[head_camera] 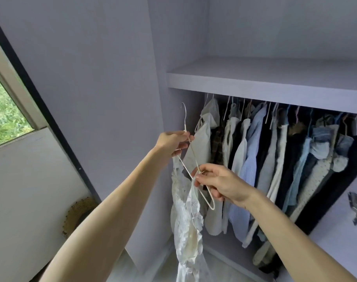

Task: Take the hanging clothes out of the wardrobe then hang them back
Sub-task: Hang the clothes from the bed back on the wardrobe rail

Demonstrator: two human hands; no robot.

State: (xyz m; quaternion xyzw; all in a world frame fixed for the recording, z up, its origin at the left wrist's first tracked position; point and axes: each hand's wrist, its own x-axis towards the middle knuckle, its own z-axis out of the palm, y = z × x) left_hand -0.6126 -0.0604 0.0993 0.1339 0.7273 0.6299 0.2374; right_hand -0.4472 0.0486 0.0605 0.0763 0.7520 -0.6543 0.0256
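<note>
Head view: my left hand (174, 143) is pinched shut on the neck of a thin white hanger (190, 157), just under its hook, and my right hand (219, 183) is closed on the hanger's lower shoulder, thumb and fingertips also pinching the strap of the white lace top (185, 216). The hanger is tilted steeply — its long axis runs from about 11 o'clock at my left hand down to 5 o'clock past my right, with the far shoulder loop sticking out below my right palm. The hook (41, 113) points straight up to 12 o'clock above my left hand, its open end curling toward 9 o'clock.

The lace top hangs slack from the hanger toward 6 o'clock, in front of the wardrobe and outside it; whether both straps sit on the hanger I cannot tell.

What counts next, I judge, is where the rail lies from the hook: the row of hung clothes (275, 159) sits at 2 to 3 o'clock from my left hand, under the shelf (265, 82), with the rail itself hidden behind the shelf edge. My left hand is the one nearer the hook, so it would carry it up and over to the right, levelling the hanger first. The nearest gap seems to be at the row's left end, beside the cream garment (206, 129).
</note>
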